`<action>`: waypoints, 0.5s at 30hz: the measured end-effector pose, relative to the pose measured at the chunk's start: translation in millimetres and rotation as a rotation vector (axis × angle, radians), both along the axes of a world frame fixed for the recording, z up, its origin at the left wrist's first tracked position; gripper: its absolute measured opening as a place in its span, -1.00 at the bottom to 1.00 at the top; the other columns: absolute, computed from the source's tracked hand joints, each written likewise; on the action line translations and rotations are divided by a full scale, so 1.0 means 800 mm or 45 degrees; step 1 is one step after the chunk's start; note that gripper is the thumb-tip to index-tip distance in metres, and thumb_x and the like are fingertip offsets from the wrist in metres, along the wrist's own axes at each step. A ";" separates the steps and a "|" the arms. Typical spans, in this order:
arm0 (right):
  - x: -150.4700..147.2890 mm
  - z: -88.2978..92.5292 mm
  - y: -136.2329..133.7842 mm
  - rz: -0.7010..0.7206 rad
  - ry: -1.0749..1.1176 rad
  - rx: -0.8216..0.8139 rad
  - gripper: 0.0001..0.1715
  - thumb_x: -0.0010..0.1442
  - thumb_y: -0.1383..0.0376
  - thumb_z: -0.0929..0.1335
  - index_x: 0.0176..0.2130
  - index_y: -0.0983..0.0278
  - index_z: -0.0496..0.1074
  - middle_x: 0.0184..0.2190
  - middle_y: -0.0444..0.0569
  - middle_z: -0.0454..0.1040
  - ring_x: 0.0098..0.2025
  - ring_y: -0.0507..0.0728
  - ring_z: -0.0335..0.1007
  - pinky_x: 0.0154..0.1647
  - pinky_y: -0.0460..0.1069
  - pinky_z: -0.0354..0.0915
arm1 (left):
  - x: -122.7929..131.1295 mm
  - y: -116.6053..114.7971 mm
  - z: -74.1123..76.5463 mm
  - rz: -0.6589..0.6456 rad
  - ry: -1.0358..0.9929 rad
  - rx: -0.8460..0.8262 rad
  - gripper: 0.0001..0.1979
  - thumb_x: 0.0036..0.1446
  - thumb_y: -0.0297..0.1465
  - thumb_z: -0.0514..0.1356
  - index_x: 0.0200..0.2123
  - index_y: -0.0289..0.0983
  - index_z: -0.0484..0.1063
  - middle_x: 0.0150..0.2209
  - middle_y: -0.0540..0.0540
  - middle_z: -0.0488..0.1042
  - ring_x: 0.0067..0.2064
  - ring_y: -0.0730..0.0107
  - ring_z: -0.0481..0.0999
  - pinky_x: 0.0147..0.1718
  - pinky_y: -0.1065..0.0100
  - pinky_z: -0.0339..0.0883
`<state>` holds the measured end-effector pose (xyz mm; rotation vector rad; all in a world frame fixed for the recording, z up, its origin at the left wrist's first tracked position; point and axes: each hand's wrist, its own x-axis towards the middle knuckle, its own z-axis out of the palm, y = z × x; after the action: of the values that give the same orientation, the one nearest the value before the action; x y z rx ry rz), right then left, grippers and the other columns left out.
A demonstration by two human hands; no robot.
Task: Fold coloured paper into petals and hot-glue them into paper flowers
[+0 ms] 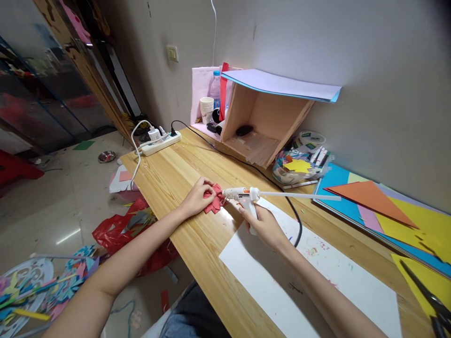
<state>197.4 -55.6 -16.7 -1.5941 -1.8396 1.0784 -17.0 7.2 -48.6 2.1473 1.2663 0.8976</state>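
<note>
My right hand (265, 226) is wrapped round the handle of a white hot glue gun (243, 193). A long glue stick (299, 195) sticks out of the gun's back, and a small orange light glows on its body. The nozzle points left at a red folded-paper piece (212, 206) that looks like a flower. My left hand (199, 197) pinches this red paper against the wooden table, its fingertips close to the nozzle. Whether the nozzle touches the paper I cannot tell. Below the gun lies a large white sheet (253, 267) with colour marks.
A white power strip (162, 143) with plugs sits at the far left corner; a black cord (243, 162) crosses the table. Behind are an open wooden box (275, 112), paper cups (206, 110) and a tub of scraps (298, 166). Coloured sheets (394, 211) and black scissors (428, 293) lie right.
</note>
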 end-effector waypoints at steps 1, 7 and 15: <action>0.000 0.001 0.001 0.003 -0.002 -0.005 -0.49 0.16 0.02 0.14 -0.63 0.27 0.24 -0.69 -0.11 0.35 -0.55 0.08 0.31 -0.47 -0.08 0.11 | 0.000 0.000 0.000 0.000 0.002 -0.001 -0.92 0.01 -0.46 0.10 -0.48 -0.28 0.38 -0.18 -0.11 0.28 -0.08 0.36 0.30 -0.02 0.26 0.20; -0.001 0.013 0.002 0.018 -0.024 -0.009 -0.49 0.15 0.03 0.14 -0.66 0.25 0.23 -0.72 -0.12 0.34 -0.56 0.08 0.31 -0.48 -0.08 0.12 | 0.001 -0.001 0.002 0.000 0.004 0.005 -0.91 0.01 -0.46 0.10 -0.49 -0.28 0.38 -0.19 -0.11 0.30 -0.07 0.35 0.30 -0.03 0.26 0.20; 0.003 0.019 0.009 0.009 -0.064 -0.061 -0.51 0.12 0.04 0.17 -0.67 0.26 0.24 -0.70 -0.09 0.38 -0.59 0.07 0.30 -0.51 -0.08 0.11 | 0.001 0.000 0.004 0.009 0.005 -0.004 -0.91 0.02 -0.44 0.10 -0.49 -0.28 0.38 -0.18 -0.11 0.31 -0.07 0.34 0.31 -0.03 0.25 0.20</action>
<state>200.0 -48.2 -1.8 -1.6577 -1.8659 1.1025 -16.0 7.0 -45.7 2.1442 1.2770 0.8943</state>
